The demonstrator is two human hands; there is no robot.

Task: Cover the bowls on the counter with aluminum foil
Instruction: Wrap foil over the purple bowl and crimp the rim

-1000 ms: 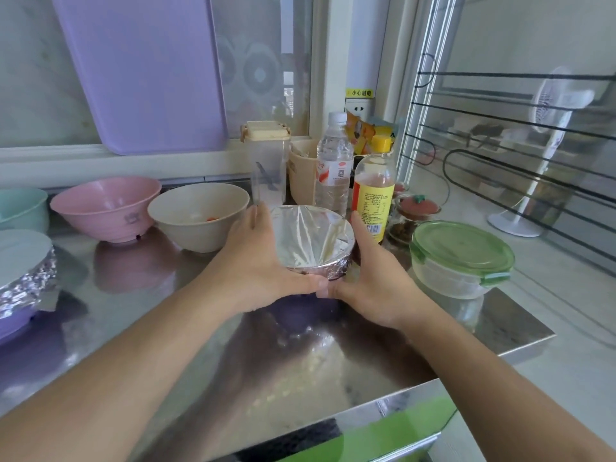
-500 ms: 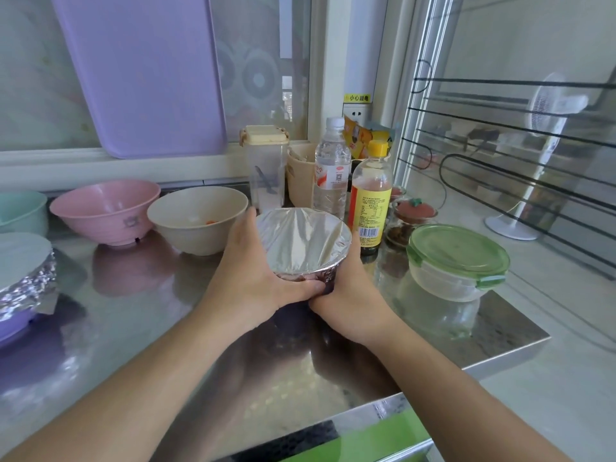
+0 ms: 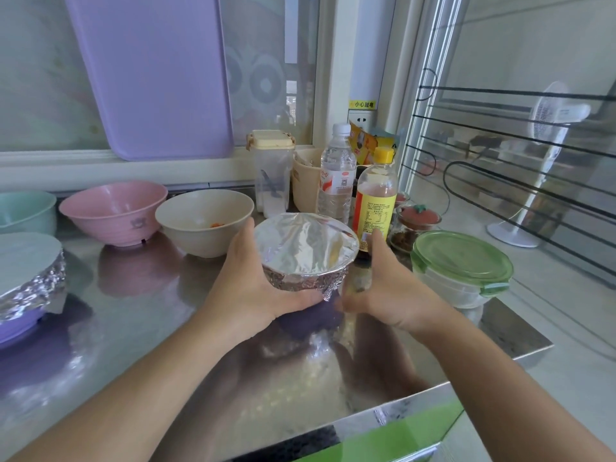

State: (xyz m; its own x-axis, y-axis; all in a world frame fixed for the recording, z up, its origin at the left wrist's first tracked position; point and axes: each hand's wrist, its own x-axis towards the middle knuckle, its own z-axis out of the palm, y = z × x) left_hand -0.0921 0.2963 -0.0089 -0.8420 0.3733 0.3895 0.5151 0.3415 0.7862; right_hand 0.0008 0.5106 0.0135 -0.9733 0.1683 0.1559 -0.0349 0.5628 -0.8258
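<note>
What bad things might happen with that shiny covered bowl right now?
1. The yellow-capped bottle stands right behind the right hand; a bump might tip it.
2. The left hand cups the foil-covered bowl while the right hand looks apart from it, so the bowl might slide on the smooth steel counter.
3. A foil corner hangs loose and might tear or come off.

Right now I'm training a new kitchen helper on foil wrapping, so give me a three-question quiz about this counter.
1. True or false: the beige bowl is foil-covered.
2. Which hand grips the foil-covered bowl? A. left hand B. right hand
3. Fill in: the clear container has a ____ lid.

Key:
1. False, it stands open, like the pink bowl.
2. A. The right hand sits just beside the bowl, fingers relaxed.
3. Green.
</note>
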